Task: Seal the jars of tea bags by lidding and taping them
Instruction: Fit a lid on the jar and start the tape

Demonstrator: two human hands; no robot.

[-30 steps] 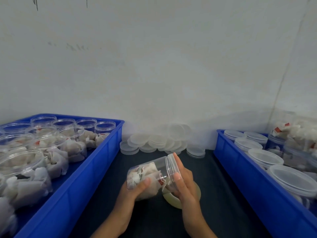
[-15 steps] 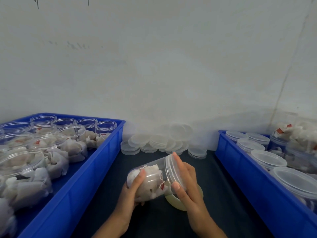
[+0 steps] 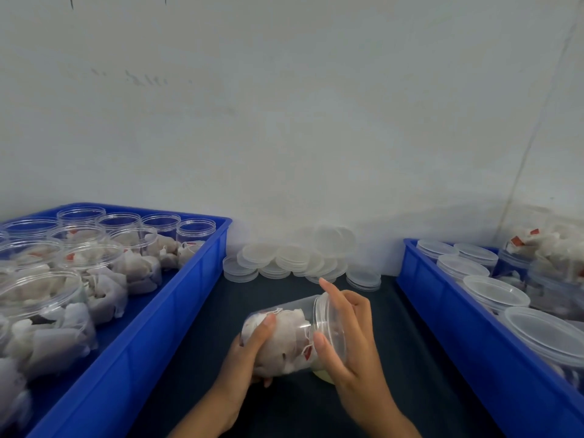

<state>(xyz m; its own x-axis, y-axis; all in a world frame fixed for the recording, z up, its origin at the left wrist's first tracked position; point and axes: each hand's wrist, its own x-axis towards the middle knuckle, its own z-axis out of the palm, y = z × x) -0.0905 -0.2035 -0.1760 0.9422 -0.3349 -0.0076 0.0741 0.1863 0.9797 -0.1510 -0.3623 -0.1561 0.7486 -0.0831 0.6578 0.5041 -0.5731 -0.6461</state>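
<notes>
A clear plastic jar of tea bags (image 3: 284, 336) lies on its side above the dark table, its clear lid (image 3: 328, 324) facing right. My left hand (image 3: 249, 352) grips the jar's body from below, thumb over the top. My right hand (image 3: 354, 343) cups the lid, thumb on the near rim and index finger pointing up past the far rim. A yellowish tape roll (image 3: 322, 376) peeks out under the jar, mostly hidden by my right hand.
A blue crate (image 3: 189, 279) on the left holds several open jars of tea bags (image 3: 91, 257). A second blue crate (image 3: 442, 311) on the right holds several lidded jars (image 3: 493, 292). Loose lids (image 3: 297, 257) are piled against the wall behind.
The jar has sunk a little toward the table. My right hand has turned on the lid and its index finger has lifted straight. My left thumb has moved further over the jar.
</notes>
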